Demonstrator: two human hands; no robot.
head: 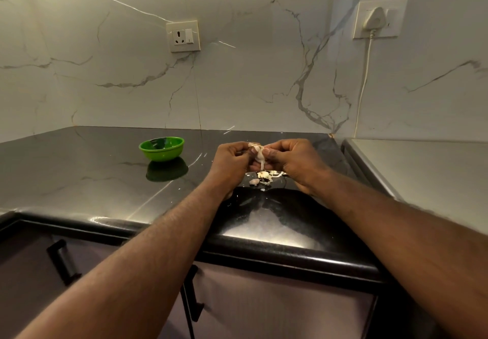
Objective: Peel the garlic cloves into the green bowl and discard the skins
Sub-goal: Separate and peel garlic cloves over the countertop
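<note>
1. Black counter [87,175] stretches wide around the green bowl [162,153]. Its rounded front edge runs nearer the camera than the bowl, and the marble wall [237,80] rises behind the bowl.
2. One bowl and one garlic clove [258,156] in the hands. To the right of the bowl, one loose clove [254,181] and one small heap of skins [268,174] lie on the counter.
3. Raised well to the right of the bowl, the left hand [229,163] and right hand [293,159] both pinch the garlic clove with curled fingers, and a strip of skin hangs from it.

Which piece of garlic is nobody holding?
The small pinkish clove lying on the black counter beside the loose skins. The other garlic is pinched between the left hand and right hand.
</note>
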